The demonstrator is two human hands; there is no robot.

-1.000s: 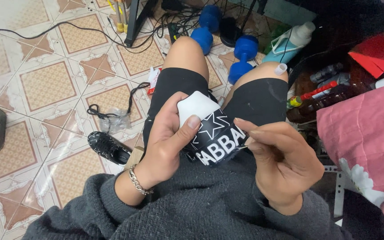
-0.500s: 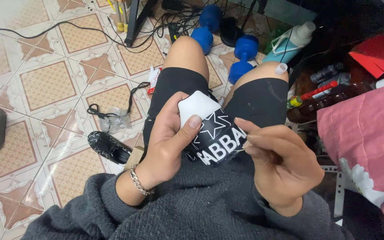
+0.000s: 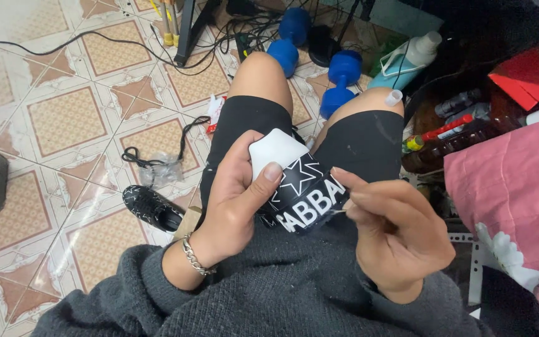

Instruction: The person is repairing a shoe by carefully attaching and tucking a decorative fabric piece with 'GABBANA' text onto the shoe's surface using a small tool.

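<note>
Your left hand [image 3: 235, 203] wraps around a black shoe [image 3: 304, 196] with a white toe cap, a white star and white lettering, thumb pressed on the toe cap and fingers closed behind it, so the shoe sits upright over your lap between your thighs in black shorts. Left of that hand, on the patterned tile floor [image 3: 63, 118], lies a second black shoe [image 3: 151, 207], with a tangle of black cord and clear plastic [image 3: 157, 163] just beyond it. A silver bracelet [image 3: 193, 257] circles your left wrist. Your right hand [image 3: 394, 234] is curled narrow just beside the shoe's right edge, fingertips pinched on a thin needle-like thing [image 3: 338, 211] that touches the shoe; what exactly it is I cannot tell. Beyond your knees stand blue dumbbells [image 3: 319, 62], and at the far right hangs a pink cloth [image 3: 506, 193].
</note>
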